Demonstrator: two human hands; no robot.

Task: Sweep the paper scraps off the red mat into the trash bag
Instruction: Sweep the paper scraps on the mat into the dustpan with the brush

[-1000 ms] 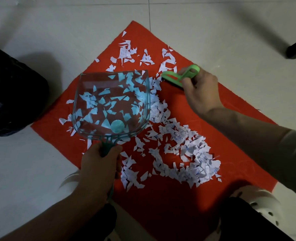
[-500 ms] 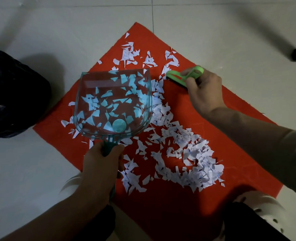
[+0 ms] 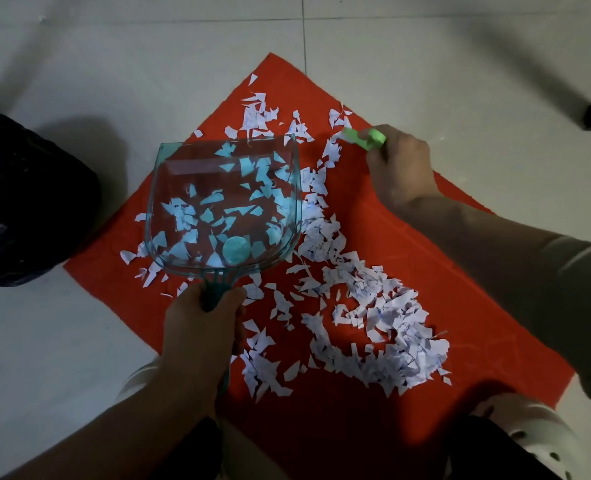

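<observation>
Trash bag cut off left

— What's the floor like?
— Pale tiles, with grout lines crossing near the top.
— And what lies on it?
— A red mat set cornerwise, strewn with white paper scraps. A black trash bag sits on the tiles just off its left corner.

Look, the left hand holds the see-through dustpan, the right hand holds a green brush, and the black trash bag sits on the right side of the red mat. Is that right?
Not quite. The head view shows the black trash bag on the left side of the red mat, not the right. The rest is right: the left hand holds the see-through dustpan and the right hand holds the green brush.
</observation>
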